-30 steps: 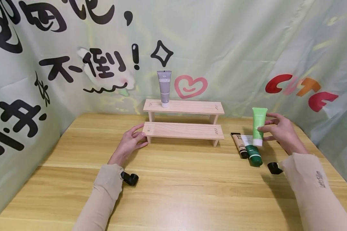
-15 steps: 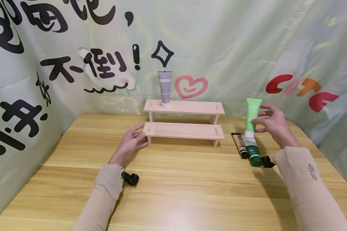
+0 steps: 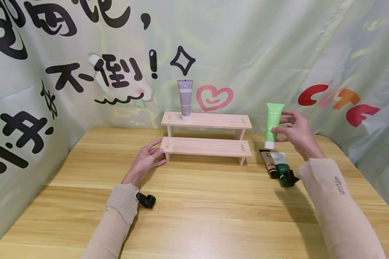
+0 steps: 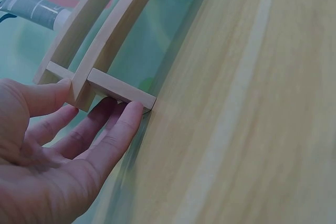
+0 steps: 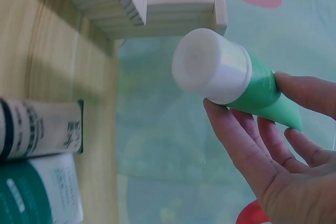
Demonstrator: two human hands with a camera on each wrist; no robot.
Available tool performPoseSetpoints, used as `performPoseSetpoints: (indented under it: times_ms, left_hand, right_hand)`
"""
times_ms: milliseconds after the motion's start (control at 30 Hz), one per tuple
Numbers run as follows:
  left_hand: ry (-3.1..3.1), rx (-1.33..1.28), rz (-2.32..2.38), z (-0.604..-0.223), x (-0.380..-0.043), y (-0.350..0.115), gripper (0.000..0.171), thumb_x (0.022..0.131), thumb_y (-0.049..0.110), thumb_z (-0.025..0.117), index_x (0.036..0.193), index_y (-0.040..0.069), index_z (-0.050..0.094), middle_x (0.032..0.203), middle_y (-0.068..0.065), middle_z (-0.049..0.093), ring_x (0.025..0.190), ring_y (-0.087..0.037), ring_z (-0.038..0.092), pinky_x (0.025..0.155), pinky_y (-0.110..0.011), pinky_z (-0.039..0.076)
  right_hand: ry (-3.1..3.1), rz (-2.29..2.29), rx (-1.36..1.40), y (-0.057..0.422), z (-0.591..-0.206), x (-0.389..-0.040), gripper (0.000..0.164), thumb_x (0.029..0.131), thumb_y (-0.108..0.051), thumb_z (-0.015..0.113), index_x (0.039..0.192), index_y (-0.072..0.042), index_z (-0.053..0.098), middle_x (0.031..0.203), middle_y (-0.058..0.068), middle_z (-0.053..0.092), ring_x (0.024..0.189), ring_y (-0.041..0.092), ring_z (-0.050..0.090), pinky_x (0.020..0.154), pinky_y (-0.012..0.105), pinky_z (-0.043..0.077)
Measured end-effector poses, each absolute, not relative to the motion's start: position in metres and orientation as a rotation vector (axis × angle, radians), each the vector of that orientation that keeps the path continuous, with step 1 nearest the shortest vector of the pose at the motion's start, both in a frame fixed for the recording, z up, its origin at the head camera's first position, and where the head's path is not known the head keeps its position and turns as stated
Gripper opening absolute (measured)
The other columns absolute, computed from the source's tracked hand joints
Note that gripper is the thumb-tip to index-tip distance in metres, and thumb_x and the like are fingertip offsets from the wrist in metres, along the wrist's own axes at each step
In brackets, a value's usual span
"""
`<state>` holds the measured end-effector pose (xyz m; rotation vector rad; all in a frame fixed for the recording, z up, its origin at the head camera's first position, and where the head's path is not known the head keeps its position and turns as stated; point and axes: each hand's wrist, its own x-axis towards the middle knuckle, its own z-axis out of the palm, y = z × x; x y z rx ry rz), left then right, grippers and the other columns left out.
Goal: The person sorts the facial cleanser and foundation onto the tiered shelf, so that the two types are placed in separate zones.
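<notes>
My right hand (image 3: pixel 296 133) pinches a light green squeeze tube (image 3: pixel 273 124) between thumb and fingers, cap down, in the air right of a two-step wooden shelf (image 3: pixel 207 146). In the right wrist view its white cap (image 5: pixel 202 64) faces the camera. My left hand (image 3: pixel 146 156) holds the left end of the shelf's lower step. In the left wrist view the thumb lies on the step's edge and the fingertips touch the leg (image 4: pixel 123 88). A purple-grey tube (image 3: pixel 185 99) stands on its cap on the upper step, toward the left.
A beige tube with a black cap (image 3: pixel 269 164) and a white and green tube (image 3: pixel 280 163) lie side by side on the wooden table (image 3: pixel 194 216), below my right hand. A printed curtain (image 3: pixel 262 54) hangs behind and at both sides.
My right hand has carried the light green tube left and upward, from beside the lying tubes to above their far ends. The left hand stays at the shelf.
</notes>
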<state>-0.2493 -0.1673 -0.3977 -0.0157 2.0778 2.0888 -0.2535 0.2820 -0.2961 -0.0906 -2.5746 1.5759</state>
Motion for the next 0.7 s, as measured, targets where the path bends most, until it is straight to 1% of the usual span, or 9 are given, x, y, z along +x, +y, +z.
performPoseSetpoints:
  times_ms: [133, 267, 433, 567, 700]
  left_hand:
    - [2.078, -0.014, 2.092, -0.398, -0.249, -0.167, 0.052, 0.109, 0.003, 0.043, 0.159, 0.006, 0.031, 0.142, -0.031, 0.048, 0.128, -0.039, 0.05, 0.098, -0.041, 0.055]
    - [2.08, -0.012, 2.095, -0.398, -0.249, -0.167, 0.052, 0.109, 0.003, 0.043, 0.159, 0.006, 0.031, 0.141, -0.031, 0.048, 0.128, -0.039, 0.05, 0.098, -0.041, 0.055]
    - [2.084, -0.005, 2.094, -0.398, -0.248, -0.167, 0.052, 0.109, 0.002, 0.042, 0.159, 0.005, 0.031, 0.14, -0.031, 0.049, 0.129, -0.04, 0.05, 0.098, -0.041, 0.055]
    - [2.095, -0.006, 2.089, -0.398, -0.248, -0.168, 0.051, 0.109, 0.002, 0.043, 0.159, 0.005, 0.032, 0.135, -0.03, 0.052, 0.126, -0.039, 0.052, 0.096, -0.04, 0.056]
    - [2.101, -0.008, 2.089, -0.398, -0.248, -0.168, 0.051, 0.109, 0.002, 0.043, 0.158, 0.005, 0.033, 0.132, -0.027, 0.055, 0.123, -0.038, 0.054, 0.095, -0.038, 0.057]
  right_hand:
    - [-2.553, 1.59, -0.077, 0.275, -0.293, -0.257, 0.072, 0.096, -0.001, 0.067, 0.155, 0.0, 0.026, 0.124, 0.013, 0.045, 0.101, 0.02, 0.054, 0.071, 0.031, 0.063]
    - [-2.539, 1.61, -0.054, 0.269, -0.289, -0.261, 0.07, 0.096, 0.0, 0.068, 0.154, 0.001, 0.028, 0.123, 0.012, 0.045, 0.099, 0.018, 0.054, 0.071, 0.031, 0.064]
    - [-2.543, 1.604, -0.034, 0.263, -0.284, -0.266, 0.072, 0.095, 0.0, 0.069, 0.154, 0.001, 0.028, 0.123, 0.012, 0.046, 0.096, 0.015, 0.054, 0.07, 0.03, 0.063]
    - [-2.542, 1.59, -0.033, 0.256, -0.28, -0.268, 0.071, 0.094, 0.0, 0.069, 0.154, 0.0, 0.03, 0.123, 0.01, 0.047, 0.096, 0.015, 0.054, 0.072, 0.03, 0.063]
    - [-2.535, 1.586, -0.009, 0.25, -0.277, -0.271, 0.068, 0.094, 0.002, 0.068, 0.153, 0.002, 0.032, 0.124, 0.012, 0.048, 0.096, 0.014, 0.055, 0.071, 0.029, 0.063]
